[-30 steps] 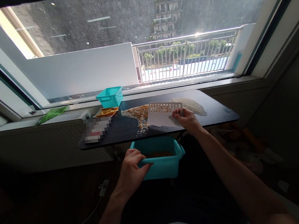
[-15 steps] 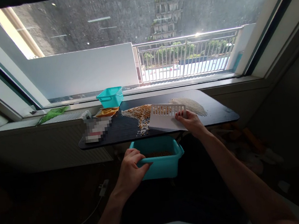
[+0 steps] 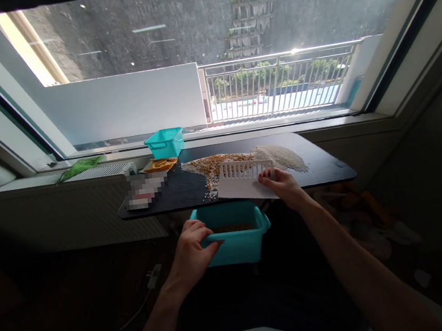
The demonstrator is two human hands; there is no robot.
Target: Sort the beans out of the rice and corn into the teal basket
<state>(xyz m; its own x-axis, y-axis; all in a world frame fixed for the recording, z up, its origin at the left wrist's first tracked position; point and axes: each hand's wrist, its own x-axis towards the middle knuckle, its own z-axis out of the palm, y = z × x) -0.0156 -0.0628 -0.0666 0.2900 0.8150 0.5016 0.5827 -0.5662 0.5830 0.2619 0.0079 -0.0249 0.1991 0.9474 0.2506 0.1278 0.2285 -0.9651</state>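
My left hand grips the left end of a turquoise plastic bin, its thumb over the near rim. Brown grain lies in the bottom of this bin, which sits just under the table's front edge. My right hand pinches the right end of a flat white slotted scraper, tilted over the front of the black table. Behind and left of the scraper spreads a mix of orange-brown kernels and white grains. A pile of white grains lies farther right on the tabletop.
A second turquoise bin stands at the table's back left, by the window. Near it lie a packet with an orange picture and a blurred-out item. A green cloth rests on the radiator at the left.
The scraper has come down and slightly toward me in my right hand, uncovering more kernels behind it. My left hand stays on the bin's rim.
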